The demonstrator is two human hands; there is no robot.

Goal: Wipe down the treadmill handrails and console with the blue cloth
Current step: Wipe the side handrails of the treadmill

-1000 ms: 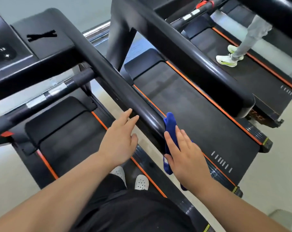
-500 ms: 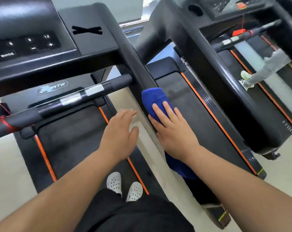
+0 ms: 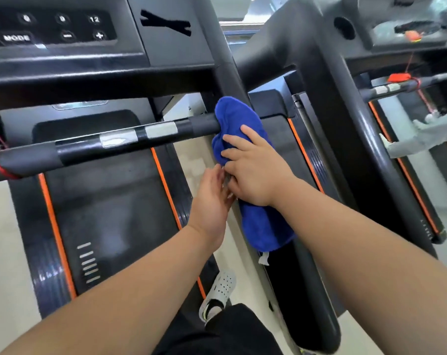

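Working below console [image 3: 63,29] on side handrail [image 3: 226,65], right at its joint with crossbar [image 3: 114,144]. Pressing blue cloth [image 3: 266,226] along that rail under flat, spread-fingered right hand [image 3: 255,172]; left hand [image 3: 212,201] alongside, blurred, cannot tell if gripping anything. Best to wrap cloth round rail, keep pressure even, work into joint, mind dangling tail.
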